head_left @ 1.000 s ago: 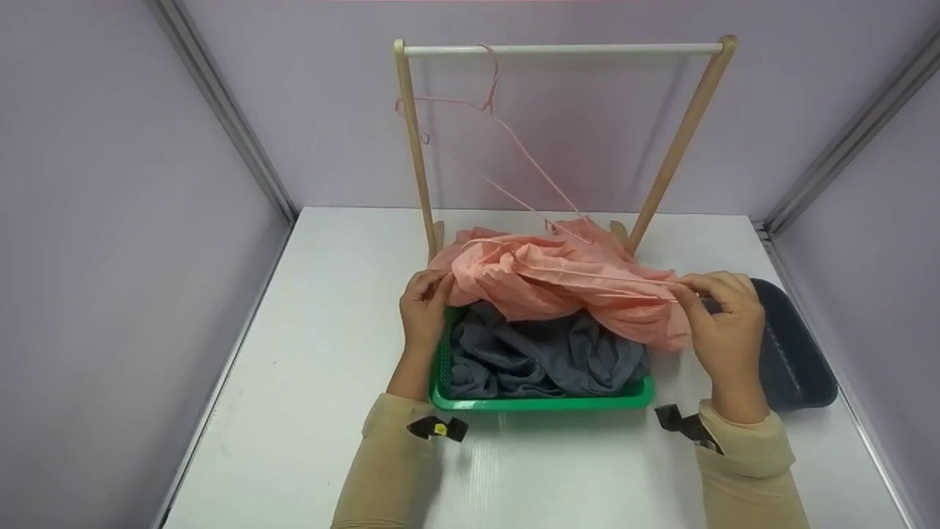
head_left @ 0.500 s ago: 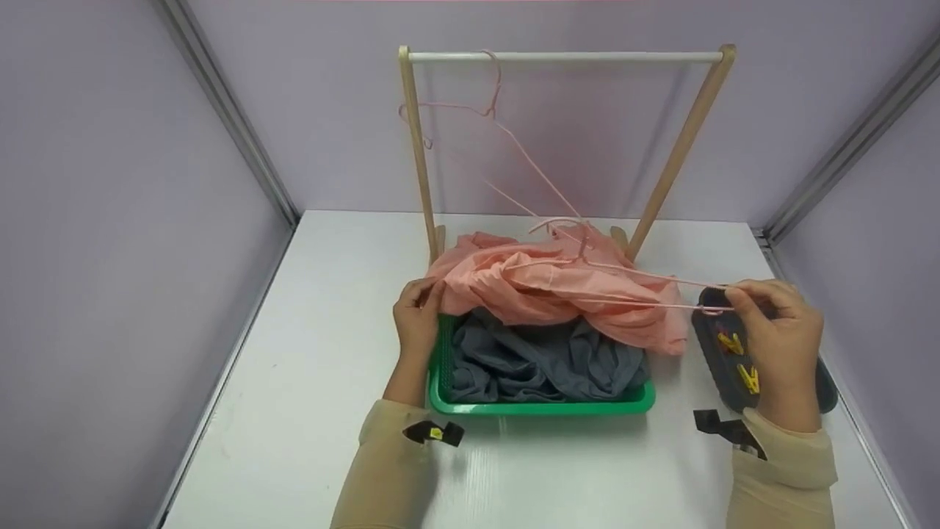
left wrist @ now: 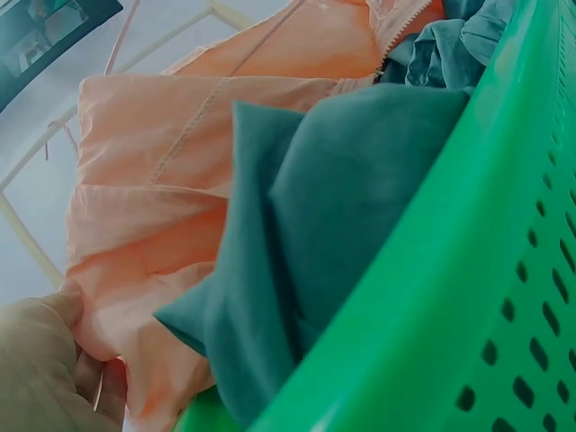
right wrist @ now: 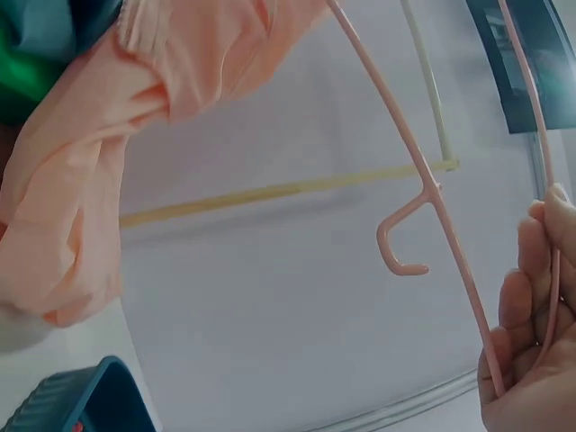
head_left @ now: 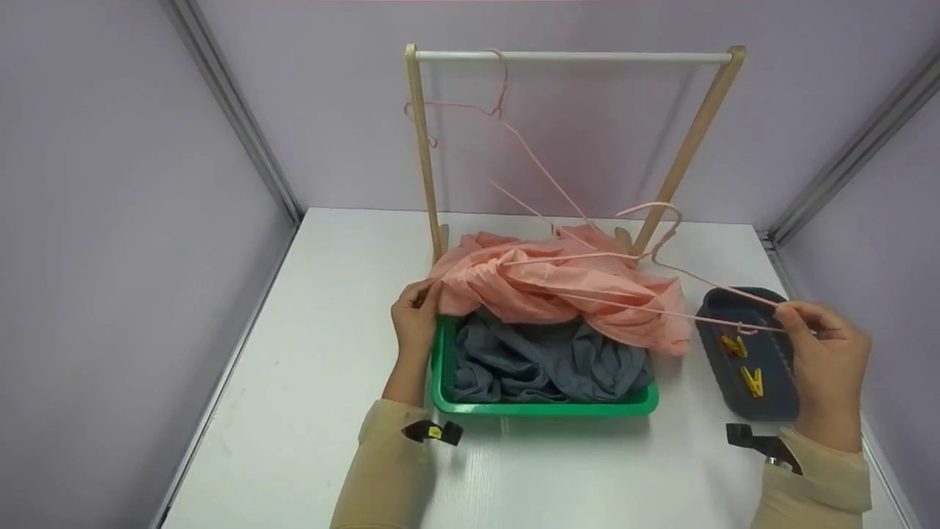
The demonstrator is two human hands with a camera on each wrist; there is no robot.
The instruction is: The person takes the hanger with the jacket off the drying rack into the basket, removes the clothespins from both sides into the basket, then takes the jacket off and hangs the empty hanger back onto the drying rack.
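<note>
Right hand (head_left: pixel 826 353) pinches pink hanger (head_left: pixel 705 294); left hand (head_left: pixel 415 316) grips peach garment (head_left: pixel 558 283).

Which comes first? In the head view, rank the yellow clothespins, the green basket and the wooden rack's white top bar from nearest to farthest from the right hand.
From the right hand:
1. Yellow clothespins, in the dark tray just to its left.
2. Green basket, further left, at the table's middle.
3. White top bar, high up at the back.

Pink hanger (head_left: pixel 661 294) half inside peach garment (head_left: pixel 558 283); crumpled.
</note>
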